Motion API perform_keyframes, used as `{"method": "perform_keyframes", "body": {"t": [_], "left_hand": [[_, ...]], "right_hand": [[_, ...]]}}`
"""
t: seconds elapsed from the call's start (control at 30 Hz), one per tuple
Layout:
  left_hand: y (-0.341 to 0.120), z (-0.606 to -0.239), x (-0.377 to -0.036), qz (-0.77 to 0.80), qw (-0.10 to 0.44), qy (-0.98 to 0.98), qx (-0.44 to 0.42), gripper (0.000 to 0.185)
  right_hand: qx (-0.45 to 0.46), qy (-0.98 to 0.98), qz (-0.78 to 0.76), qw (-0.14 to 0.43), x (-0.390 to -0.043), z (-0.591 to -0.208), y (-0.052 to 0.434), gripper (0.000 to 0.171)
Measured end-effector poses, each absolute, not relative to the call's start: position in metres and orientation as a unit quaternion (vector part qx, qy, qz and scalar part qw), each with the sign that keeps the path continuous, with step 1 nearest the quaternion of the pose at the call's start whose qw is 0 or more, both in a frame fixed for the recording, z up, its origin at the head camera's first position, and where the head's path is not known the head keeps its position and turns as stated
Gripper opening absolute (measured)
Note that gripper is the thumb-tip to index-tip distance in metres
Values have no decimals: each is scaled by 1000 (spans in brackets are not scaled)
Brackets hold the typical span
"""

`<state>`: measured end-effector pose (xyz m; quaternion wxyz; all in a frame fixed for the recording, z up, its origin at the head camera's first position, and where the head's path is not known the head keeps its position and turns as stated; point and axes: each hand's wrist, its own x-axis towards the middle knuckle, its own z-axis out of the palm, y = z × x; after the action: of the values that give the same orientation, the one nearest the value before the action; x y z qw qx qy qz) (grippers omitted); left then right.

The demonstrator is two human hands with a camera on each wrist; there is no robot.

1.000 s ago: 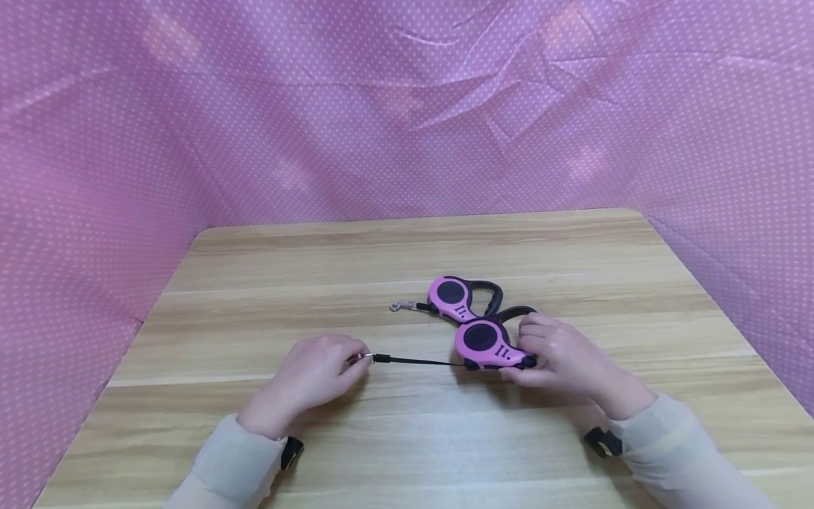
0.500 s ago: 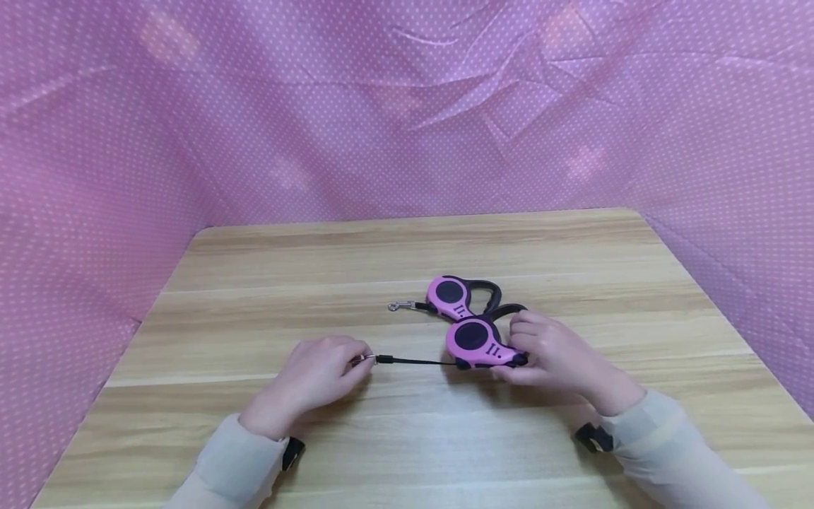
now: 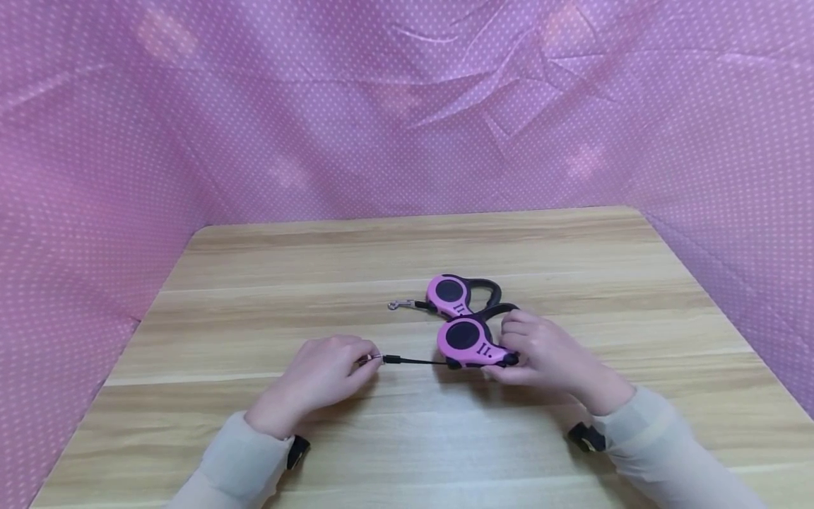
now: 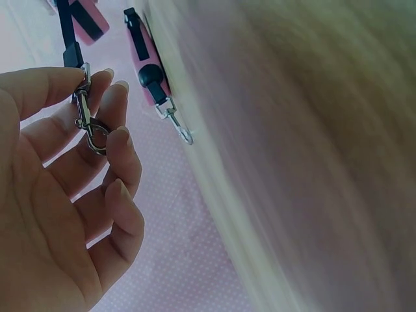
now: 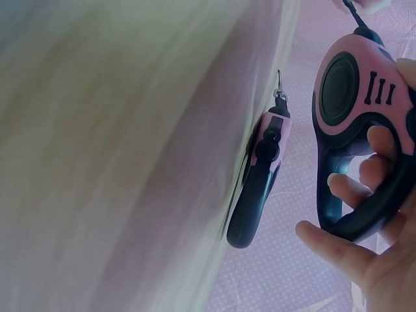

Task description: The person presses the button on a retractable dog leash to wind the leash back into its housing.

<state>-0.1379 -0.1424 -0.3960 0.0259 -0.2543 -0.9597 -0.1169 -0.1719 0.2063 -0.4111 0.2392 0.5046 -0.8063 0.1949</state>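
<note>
My right hand grips the black looped handle of a pink and black retractable dog leash, fingers through the loop in the right wrist view. A short stretch of black strap runs from its casing leftward to my left hand. There, thumb and forefinger pinch the metal snap hook at the strap's end, while the other fingers curl loosely. Just behind the held leash lies a second, matching leash on the table, partly overlapped in the head view. Its own snap hook points left.
The light wood-grain table has rounded far corners. Pink dotted cloth hangs behind it and along both sides. A black strap piece sits at my right wrist, with another at the left.
My right hand has moved left with the held leash, and the exposed strap looks shorter. The left hand has shifted slightly right, still pinching the snap hook. The second leash stays put.
</note>
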Motion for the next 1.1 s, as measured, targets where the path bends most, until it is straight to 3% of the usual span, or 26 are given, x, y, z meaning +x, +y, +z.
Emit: {"method": "perform_keyframes", "body": {"t": [1.1], "left_hand": [[-128,-395,-137,-125,36,-948,-291,15]], "right_hand": [[469,-824,163,272,-163,-414,176,40]]}}
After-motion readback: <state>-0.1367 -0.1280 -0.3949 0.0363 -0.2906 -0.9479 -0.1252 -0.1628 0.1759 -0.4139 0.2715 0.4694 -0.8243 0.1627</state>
